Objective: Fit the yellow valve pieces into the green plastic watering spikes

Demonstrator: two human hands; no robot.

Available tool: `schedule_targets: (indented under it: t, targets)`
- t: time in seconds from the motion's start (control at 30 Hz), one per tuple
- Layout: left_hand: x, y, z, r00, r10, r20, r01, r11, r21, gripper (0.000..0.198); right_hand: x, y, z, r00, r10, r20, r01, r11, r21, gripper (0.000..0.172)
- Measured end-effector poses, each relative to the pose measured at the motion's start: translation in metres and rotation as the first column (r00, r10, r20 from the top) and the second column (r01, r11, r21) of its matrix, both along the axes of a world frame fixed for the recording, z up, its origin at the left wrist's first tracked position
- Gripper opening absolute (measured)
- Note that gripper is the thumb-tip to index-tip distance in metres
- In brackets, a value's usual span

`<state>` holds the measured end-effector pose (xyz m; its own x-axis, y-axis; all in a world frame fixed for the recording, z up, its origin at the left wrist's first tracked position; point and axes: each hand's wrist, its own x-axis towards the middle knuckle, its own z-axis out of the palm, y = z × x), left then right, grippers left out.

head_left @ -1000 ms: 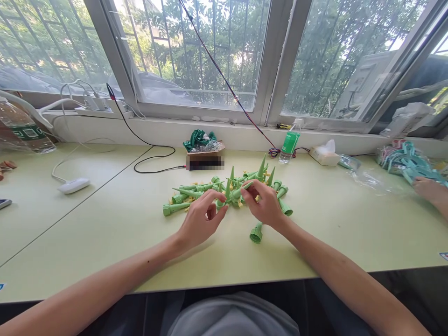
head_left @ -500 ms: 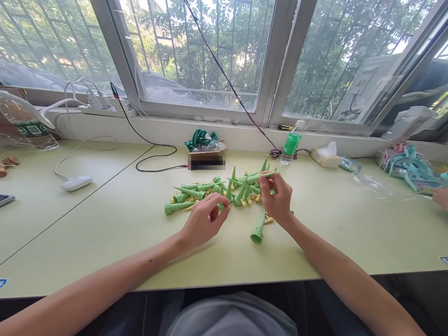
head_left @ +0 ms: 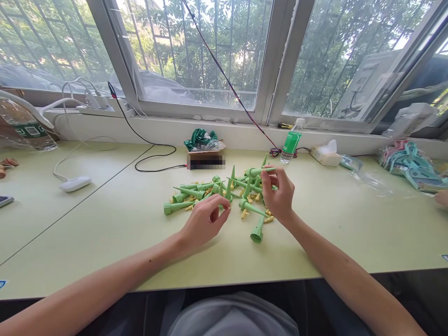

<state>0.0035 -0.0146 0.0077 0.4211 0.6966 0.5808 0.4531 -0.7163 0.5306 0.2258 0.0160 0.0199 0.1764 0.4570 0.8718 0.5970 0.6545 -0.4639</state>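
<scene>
Above the pile of green plastic cone spikes on the pale green table, your right hand pinched 1 green plastic spike level in its fingertips. Your left hand rested just beside the pile, thumb and forefinger pressed together; I could not tell whether they held anything.

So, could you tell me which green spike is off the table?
The green spike pinched in the right hand; the rest sit on the table.
</scene>
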Motion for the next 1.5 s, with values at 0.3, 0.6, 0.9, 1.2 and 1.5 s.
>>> schedule_targets:
  t: [0.3,0.6,0.9,1.2,1.5]
  targets:
    - [0.001,-0.002,-0.005,0.991,-0.071,-0.116,0.062,0.995,-0.074,0.011,-0.001,0.004,0.000,0.998,-0.029,0.049,0.030,0.999,-0.027,0.016]
    - [0.003,-0.004,-0.004,0.991,-0.063,-0.121,0.052,0.994,-0.093,0.013,-0.012,-0.014,0.026,0.963,-0.043,0.266,0.040,0.999,0.018,0.009]
    - [0.003,-0.004,-0.005,0.987,-0.102,-0.124,0.092,0.992,-0.085,0.013,-0.019,0.040,0.050,0.897,-0.019,0.441,0.106,0.979,-0.174,0.012]
    - [0.002,-0.004,-0.008,0.988,-0.086,-0.131,0.079,0.995,-0.060,0.013,-0.033,0.109,0.055,0.930,0.201,0.309,0.018,0.814,-0.581,0.036]
    - [0.003,-0.004,-0.006,0.988,-0.103,-0.117,0.098,0.994,-0.044,0.014,-0.028,0.150,0.028,0.920,0.310,0.240,-0.034,0.673,-0.738,0.038]
